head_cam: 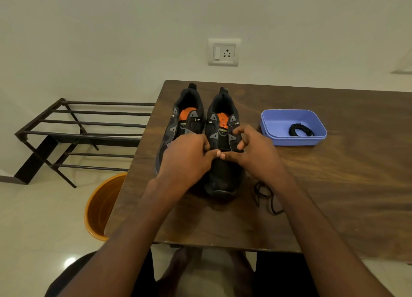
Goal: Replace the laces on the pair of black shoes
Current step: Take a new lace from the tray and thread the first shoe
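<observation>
Two black shoes with orange insoles stand side by side on the wooden table, toes toward me. The left shoe has no lace in it. Both hands rest on the right shoe at its lowest eyelets, thumbs touching. My left hand pinches the shoe's left eyelet flap. My right hand has its fingers curled and pinched at the right flap. A loose black lace lies on the table and runs up under my right wrist. Another black lace lies coiled in the blue tray.
The blue tray sits to the right of the shoes. An orange bucket stands on the floor by the table's left edge, with a dark metal rack behind it. A wall socket is above the table. My knees are under the near edge.
</observation>
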